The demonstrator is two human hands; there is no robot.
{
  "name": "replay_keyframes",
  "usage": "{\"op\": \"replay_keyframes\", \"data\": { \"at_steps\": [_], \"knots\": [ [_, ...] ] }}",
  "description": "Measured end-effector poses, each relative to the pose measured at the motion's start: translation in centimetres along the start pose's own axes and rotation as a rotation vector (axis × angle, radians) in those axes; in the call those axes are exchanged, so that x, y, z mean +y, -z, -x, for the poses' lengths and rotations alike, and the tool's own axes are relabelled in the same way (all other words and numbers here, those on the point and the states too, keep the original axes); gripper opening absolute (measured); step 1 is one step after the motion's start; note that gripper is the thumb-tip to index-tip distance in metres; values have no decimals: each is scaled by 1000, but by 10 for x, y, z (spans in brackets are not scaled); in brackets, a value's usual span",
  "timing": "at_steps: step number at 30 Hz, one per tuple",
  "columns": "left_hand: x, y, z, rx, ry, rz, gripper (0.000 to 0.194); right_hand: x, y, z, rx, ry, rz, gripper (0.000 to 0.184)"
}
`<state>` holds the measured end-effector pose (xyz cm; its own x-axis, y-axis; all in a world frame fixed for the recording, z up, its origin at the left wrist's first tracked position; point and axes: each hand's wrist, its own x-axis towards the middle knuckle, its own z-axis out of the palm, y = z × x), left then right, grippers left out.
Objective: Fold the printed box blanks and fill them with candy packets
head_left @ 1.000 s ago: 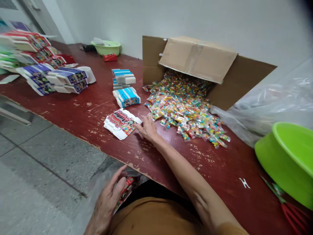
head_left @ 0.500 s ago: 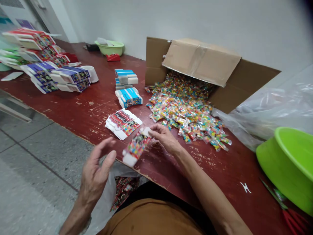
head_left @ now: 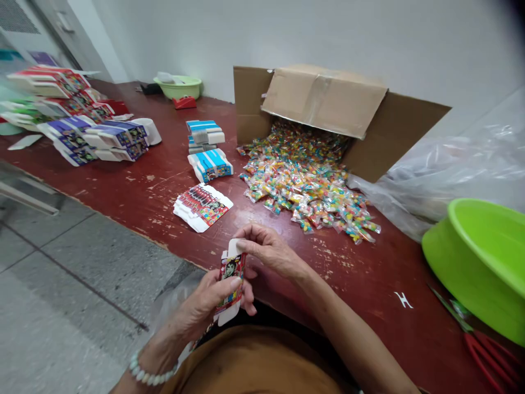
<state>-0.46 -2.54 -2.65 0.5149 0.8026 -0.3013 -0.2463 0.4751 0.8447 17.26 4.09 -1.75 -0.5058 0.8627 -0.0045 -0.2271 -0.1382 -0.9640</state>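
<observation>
A small red printed candy box [head_left: 231, 269], its white end flaps sticking out, is held between both hands close to my body. My left hand [head_left: 209, 300] wraps its lower part, thumb across the printed front. With thumb and fingers, my right hand [head_left: 266, 249] pinches the white flap at the top. Just beyond lies a stack of flattened red and white boxes [head_left: 203, 207]. Many clear packets of colourful candy [head_left: 303, 186] spill out of a cardboard carton [head_left: 328, 101] lying on its side.
Bundles of blue boxes [head_left: 210, 164], purple boxes [head_left: 118, 137] and red boxes [head_left: 61, 87] stand along the red table [head_left: 135, 202]. A green tub [head_left: 471, 257] and red-handled scissors [head_left: 479, 350] are at right. A red tape dispenser [head_left: 184, 102] sits farther back.
My left hand has come over and closed round the candy box, which has turned more upright and moved nearer my body. The right hand has moved down slightly, still pinching its top end.
</observation>
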Motion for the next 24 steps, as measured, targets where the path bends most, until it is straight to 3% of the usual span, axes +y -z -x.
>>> {"op": "replay_keyframes", "data": {
  "at_steps": [5, 8, 11, 16, 18, 21, 24],
  "knots": [
    [3, 0, 2, 84, 18, 34, 38, 1, -4, 7, 84, 27, -73, 41],
    [3, -1, 1, 172, 15, 22, 41, 5, -10, 17, 13, -61, -170, 49],
    [1, 0, -2, 256, -4, -8, 42, 12, -19, 23, -45, -144, -209, 39],
    [2, -3, -5, 346, -92, -152, 41, 17, -27, 21, 281, -58, 146, 22],
    [5, -7, -4, 445, -194, -188, 53, 18, -26, 19, 376, -24, 286, 20],
    [5, -14, -1, 592, -337, -168, 79, 20, -24, 19, 411, 11, 314, 14],
    [1, -17, 0, 642, -367, -188, 85, 26, -27, 21, 425, 39, 212, 33]
  ]
}}
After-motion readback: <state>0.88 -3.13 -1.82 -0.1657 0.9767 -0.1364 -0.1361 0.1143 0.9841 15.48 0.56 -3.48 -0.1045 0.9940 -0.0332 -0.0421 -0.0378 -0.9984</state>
